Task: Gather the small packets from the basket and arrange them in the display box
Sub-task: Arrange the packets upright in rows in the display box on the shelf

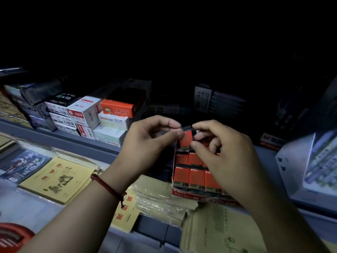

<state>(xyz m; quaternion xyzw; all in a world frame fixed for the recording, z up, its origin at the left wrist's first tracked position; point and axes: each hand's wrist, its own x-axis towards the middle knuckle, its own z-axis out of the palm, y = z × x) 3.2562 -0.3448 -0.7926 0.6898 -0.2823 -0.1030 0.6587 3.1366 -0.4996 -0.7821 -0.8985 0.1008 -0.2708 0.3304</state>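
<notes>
While the left hand [151,141] pinches the upper left edge of one red packet [186,138] between thumb and forefinger, the right hand [224,157] pinches its right side. Both hands are thus clamped on the same packet, held upright just above the far end of the box [184,193]. The box stands toward the counter's back edge on wrapped notebooks [164,203] and already carries at least two rows of like packets marked 2B [197,178]; the right hand hides the rest. Filling appears well advanced, with this packet yet to be seated. A red object [12,236] at the counter's near left corner may be the basket; its contents cannot be told, so the number left is unknown.
</notes>
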